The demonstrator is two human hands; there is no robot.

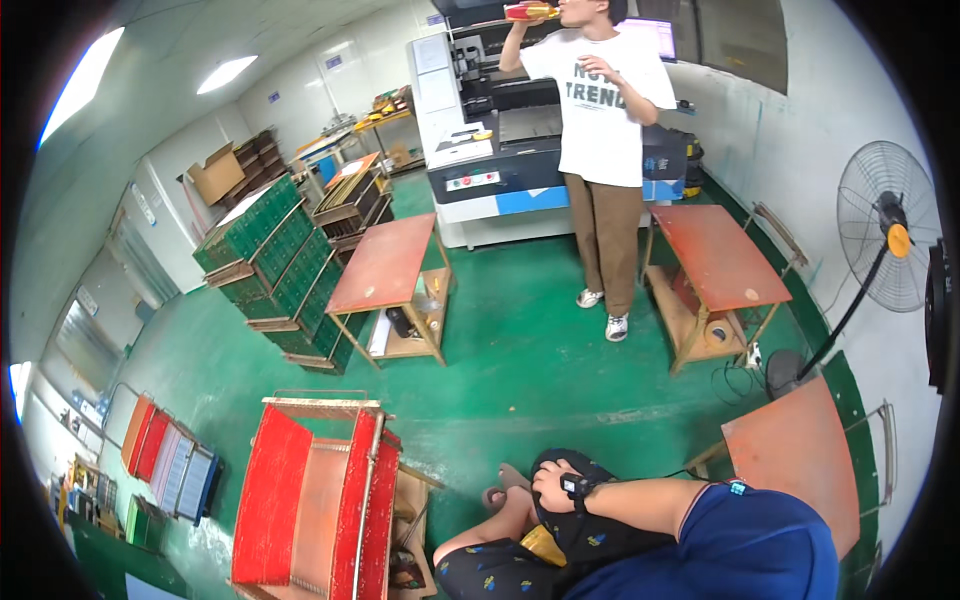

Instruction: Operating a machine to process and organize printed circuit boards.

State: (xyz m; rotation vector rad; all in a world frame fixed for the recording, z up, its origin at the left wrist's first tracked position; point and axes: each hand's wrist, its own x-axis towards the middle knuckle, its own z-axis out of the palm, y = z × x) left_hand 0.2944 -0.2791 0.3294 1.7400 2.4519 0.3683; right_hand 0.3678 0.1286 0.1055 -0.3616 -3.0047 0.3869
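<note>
My right hand (pixel 553 486) rests on my raised knee, in dark patterned shorts (pixel 600 470). Its fingers lie over the cloth and hold nothing that I can see. A black band with a small device (pixel 575 487) is strapped round that wrist, and the forearm runs back to a blue sleeve (pixel 760 540). Between my legs shows a yellow patch (pixel 543 546) whose kind I cannot make out. My left hand is outside the picture. Left of my legs stands a red rack (pixel 272 490) with a metal rail.
Ahead, a person in a white T-shirt (pixel 612 110) drinks from a red and yellow bottle (pixel 530 11) before a large machine (pixel 465 190). Red-topped tables (pixel 385 262), (pixel 715 250) flank them. Green stacked crates (pixel 270 265) stand left, a standing fan (pixel 890 225) right. Cables (pixel 735 380) lie on the floor.
</note>
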